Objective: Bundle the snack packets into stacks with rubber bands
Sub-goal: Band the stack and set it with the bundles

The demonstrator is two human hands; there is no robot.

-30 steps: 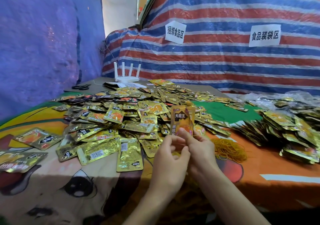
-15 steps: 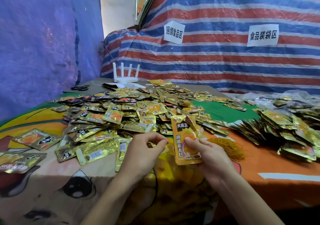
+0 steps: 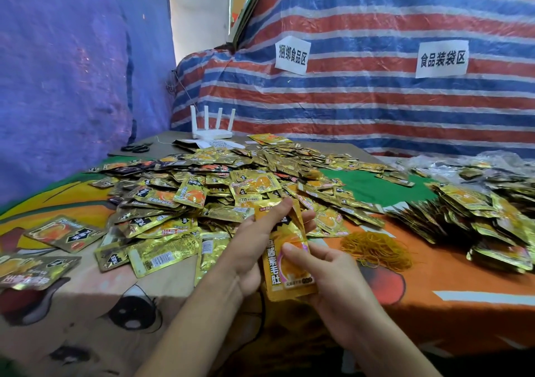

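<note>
Versus half a second before: left hand [image 3: 260, 240] had left the loose heap [image 3: 231, 191] and closed onto the held stack [image 3: 289, 263], which sat lower, over the tabletop's [image 3: 463, 275] near edge at its middle.

Counts: two hands; one held stack, its packet number not readable; one loose heap, too many to count, running from the left edge to the far edge; one second heap [image 3: 477, 220] by the right edge; one pile of rubber bands [image 3: 376, 250] just right of the hands; one router [image 3: 212, 124] with four antennas; one pair of scissors [image 3: 136, 147]; two paper signs [image 3: 292, 55].

Left hand gripped the stack's upper part, index finger across its face. Right hand [image 3: 327, 272] pinched the lower part, thumb on front.
</note>
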